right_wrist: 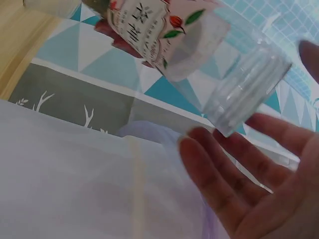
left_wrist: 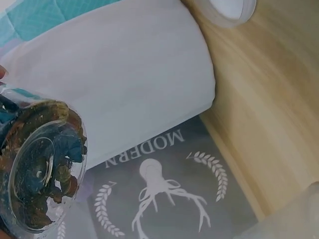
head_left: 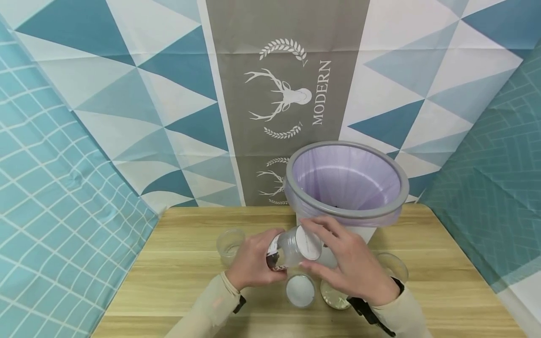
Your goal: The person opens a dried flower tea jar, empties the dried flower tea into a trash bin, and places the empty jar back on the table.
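My left hand grips a clear plastic jar near its base and holds it tilted above the table. Its round white top points to the right. Dark dried pieces lie at the base end in the left wrist view. The right wrist view shows a pink label with a red flower and a threaded neck. Around the top end, my right hand has its fingers spread and extended; whether the fingertips touch the neck is hard to tell.
Behind the hands stands a white bin with a grey rim and a purple liner. On the wooden table are a clear cup, a small round container with a white top, a gold-edged round item and another clear container.
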Demonstrator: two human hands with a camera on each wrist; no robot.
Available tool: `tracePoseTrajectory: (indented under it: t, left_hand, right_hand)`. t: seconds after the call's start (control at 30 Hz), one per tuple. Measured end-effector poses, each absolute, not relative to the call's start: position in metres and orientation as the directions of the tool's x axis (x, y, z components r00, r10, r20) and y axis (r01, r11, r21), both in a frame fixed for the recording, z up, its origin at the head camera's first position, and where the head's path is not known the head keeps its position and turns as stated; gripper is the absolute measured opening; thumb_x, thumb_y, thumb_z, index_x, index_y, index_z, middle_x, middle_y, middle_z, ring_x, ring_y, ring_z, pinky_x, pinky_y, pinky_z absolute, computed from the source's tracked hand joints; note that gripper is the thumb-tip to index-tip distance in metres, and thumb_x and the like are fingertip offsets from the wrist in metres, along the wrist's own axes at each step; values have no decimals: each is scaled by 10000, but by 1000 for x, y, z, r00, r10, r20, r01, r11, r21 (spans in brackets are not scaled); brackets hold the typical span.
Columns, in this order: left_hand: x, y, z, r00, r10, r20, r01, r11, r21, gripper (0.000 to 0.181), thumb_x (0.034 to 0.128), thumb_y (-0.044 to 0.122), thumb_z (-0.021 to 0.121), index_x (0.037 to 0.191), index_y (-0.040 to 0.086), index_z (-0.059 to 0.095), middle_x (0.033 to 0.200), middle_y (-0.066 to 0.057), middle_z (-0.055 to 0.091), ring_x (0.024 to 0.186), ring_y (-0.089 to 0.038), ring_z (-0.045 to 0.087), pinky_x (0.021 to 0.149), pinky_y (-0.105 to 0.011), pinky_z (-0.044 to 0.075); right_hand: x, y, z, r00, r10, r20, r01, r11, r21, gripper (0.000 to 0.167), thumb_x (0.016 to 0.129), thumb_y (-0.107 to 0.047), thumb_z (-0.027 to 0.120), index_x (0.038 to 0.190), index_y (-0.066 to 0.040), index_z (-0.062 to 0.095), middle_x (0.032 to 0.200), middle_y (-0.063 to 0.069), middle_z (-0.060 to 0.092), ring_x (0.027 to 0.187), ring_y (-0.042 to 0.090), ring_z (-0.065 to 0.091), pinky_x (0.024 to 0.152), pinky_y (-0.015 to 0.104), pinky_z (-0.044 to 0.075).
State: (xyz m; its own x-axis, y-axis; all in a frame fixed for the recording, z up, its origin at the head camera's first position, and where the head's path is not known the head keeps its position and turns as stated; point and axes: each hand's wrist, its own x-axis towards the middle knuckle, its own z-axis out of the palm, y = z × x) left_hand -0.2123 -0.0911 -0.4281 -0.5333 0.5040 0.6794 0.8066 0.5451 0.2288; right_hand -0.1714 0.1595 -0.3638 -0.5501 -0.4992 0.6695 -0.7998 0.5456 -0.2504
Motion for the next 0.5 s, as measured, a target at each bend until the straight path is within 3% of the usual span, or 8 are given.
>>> tracePoseTrajectory:
  t: [0.33, 0.5]
  left_hand:
    - [-214, -93, -424, -512, 515, 687, 808, 561, 181, 849, 459, 285, 946, 1215, 85, 615, 1004, 8, 735, 793, -93, 697, 675, -232, 581]
    - [-215, -93, -424, -511, 523, 682, 811, 556, 182, 832, 463, 284, 944, 1203, 93, 614, 991, 18, 732, 788, -89, 691, 675, -238, 580]
  right_hand:
    - [-173, 156, -365, -546, -443, 711, -787, 564, -252, 601, 977, -521, 668, 1438, -141, 606, 1139, -60, 635, 782, 36, 540, 668, 191, 470]
    - [-174, 160, -365, -532, -509, 677, -810, 539, -232, 607, 991, -488, 661, 1482, -145, 563, 1339, -5, 617, 933, 103, 666, 755, 285, 572]
